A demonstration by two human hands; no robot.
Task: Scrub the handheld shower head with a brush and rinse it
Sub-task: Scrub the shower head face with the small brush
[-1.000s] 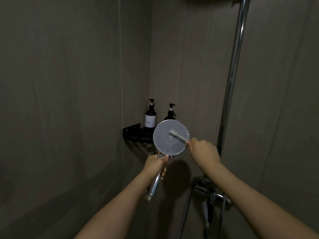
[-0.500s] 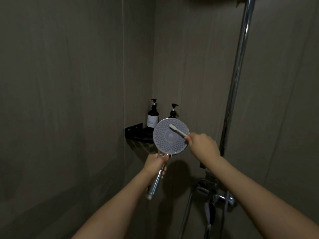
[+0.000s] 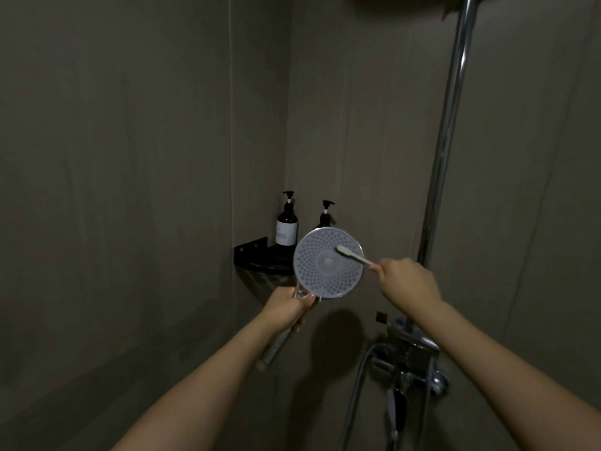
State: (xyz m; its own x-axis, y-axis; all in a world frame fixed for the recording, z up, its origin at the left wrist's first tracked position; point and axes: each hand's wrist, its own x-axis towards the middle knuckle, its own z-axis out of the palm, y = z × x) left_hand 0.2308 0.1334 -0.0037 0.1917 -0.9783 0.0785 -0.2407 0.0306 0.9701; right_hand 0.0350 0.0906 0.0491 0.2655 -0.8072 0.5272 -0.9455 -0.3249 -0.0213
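Scrubbing is under way: the left hand grips the round grey perforated shower head's chrome handle, the right hand grips the thin white brush, whose bristles lie up and left of that grip; rinsing comes next.

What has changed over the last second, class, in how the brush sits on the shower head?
The brush tip slid from the face's right part toward the centre of the shower head, steered by the right hand. The left hand keeps gripping the handle; both bottles remain on the shelf.
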